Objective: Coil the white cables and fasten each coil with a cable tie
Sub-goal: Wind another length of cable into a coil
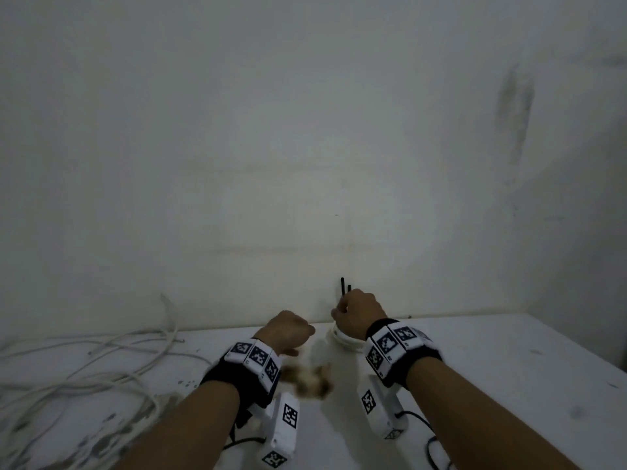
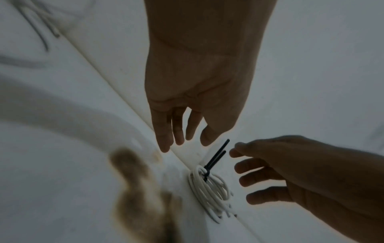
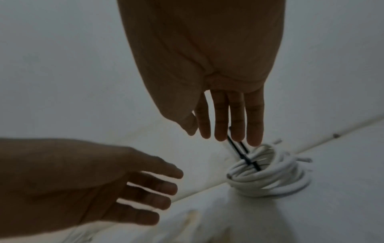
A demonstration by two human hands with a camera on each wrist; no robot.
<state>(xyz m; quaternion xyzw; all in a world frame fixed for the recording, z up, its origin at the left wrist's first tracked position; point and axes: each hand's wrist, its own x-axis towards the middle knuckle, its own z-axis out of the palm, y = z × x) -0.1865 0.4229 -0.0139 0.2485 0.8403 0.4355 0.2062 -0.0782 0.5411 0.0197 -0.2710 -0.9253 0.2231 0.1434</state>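
A coil of white cable (image 3: 270,179) lies on the white table (image 1: 509,368) against the wall, bound by a black cable tie (image 3: 245,156) whose two tails stick up. In the head view the coil (image 1: 341,337) is mostly hidden under my right hand (image 1: 354,313), with the tie tails (image 1: 343,287) showing above it. My right hand (image 3: 226,131) hovers over the tie with straight fingers and grips nothing. My left hand (image 2: 182,139) hangs just left of the coil (image 2: 209,194), fingers relaxed and empty.
A tangle of loose white cables (image 1: 84,378) sprawls over the left part of the table. A brown stain (image 1: 308,378) marks the surface between my wrists. The wall (image 1: 305,164) rises right behind the coil. The table's right edge (image 1: 576,351) runs diagonally.
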